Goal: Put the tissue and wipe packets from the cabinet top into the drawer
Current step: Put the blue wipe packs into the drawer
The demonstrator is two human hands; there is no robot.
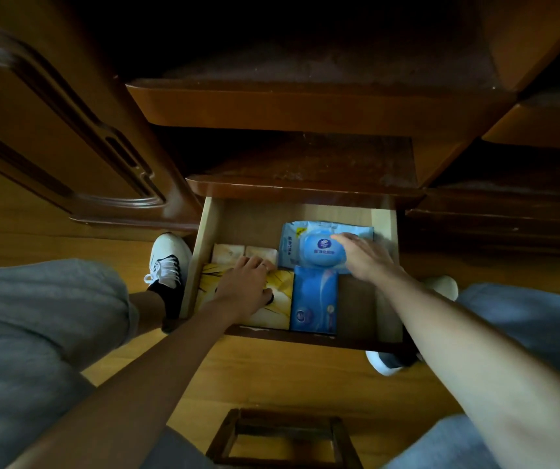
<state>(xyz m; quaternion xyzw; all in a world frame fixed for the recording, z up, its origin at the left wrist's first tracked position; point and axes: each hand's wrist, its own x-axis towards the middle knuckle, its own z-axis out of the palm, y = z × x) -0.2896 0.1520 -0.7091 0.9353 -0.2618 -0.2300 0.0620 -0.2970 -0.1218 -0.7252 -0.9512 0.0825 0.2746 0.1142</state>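
Note:
The open wooden drawer (384,231) holds several packets. A blue wipe packet (309,248) with a round lid lies at the back right; my right hand (368,257) rests flat on its right side, fingers spread. A yellow tissue packet (280,299) lies at the front left, and my left hand (249,286) presses down on it with fingers bent. Two small pale tissue packs (229,253) sit behind the yellow one. A slim blue tissue pack (314,304) lies in the front middle. The cabinet top (305,157) above the drawer looks bare and dark.
A brown wardrobe door (51,130) stands to the left. My knees in grey trousers and white shoes (168,258) flank the drawer on the wooden floor. A dark wooden stool frame (282,434) sits near the bottom. The drawer's front right corner shows bare wood.

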